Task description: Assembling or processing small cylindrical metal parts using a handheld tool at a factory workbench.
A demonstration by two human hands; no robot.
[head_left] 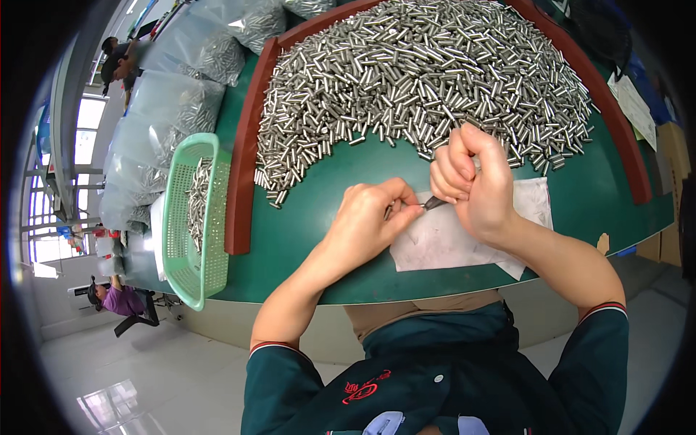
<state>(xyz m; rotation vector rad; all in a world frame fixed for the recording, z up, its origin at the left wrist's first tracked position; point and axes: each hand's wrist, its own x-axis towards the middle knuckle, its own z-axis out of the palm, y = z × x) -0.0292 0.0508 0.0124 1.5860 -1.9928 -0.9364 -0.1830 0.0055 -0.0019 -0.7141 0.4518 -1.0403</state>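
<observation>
Over the white cloth (464, 239), my two hands meet. My left hand (370, 221) is closed, pinching a small metal pin between thumb and forefinger; the fingertips hide most of it. My right hand (475, 177) makes a fist around a slim hand tool (433, 204). The tool's dark tapered tip touches or nearly touches the pin, and the fist covers its handle, so its exact kind cannot be made out. Just beyond the hands lies a large heap of short metal pins (420, 72) on the green tabletop (304, 232).
Dark red wooden rails (246, 159) border the heap at left, back and right. A pale green perforated basket (217, 254) with metal pins in it stands at left. Clear plastic bags (159, 109) of metal parts line the far left. Other people (122, 299) are in the background.
</observation>
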